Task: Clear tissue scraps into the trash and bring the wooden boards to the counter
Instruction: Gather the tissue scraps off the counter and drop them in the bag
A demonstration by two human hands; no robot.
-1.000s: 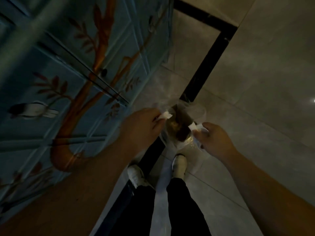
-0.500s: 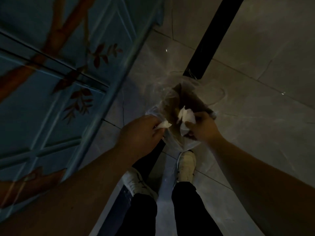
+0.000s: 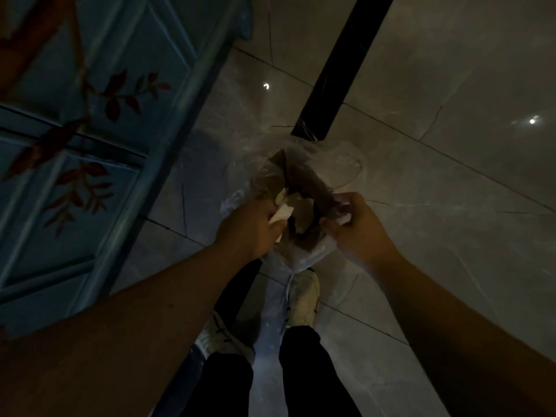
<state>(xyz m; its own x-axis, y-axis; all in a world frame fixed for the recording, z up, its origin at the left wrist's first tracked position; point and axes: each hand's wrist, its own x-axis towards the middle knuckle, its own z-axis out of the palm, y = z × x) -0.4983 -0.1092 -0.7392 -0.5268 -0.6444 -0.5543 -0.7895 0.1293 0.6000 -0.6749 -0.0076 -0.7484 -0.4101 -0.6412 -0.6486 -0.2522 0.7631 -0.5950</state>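
left hand (image 3: 249, 228): i am pinching a white tissue scrap (image 3: 282, 213) at frame centre, over the bag mouth.
right hand (image 3: 358, 227): i am gripping the bag rim; a white bit, maybe tissue, is peeking out.
trash bag (image 3: 301, 257): clear, sitting on the tiled floor (image 3: 451, 191) above my shoes (image 3: 302, 299).
cabinet (image 3: 90, 130): blue, filling the upper left.

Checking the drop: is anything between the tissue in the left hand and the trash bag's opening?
Nothing visible. The left hand holds the white tissue scrap right at the open mouth of the clear plastic trash bag.
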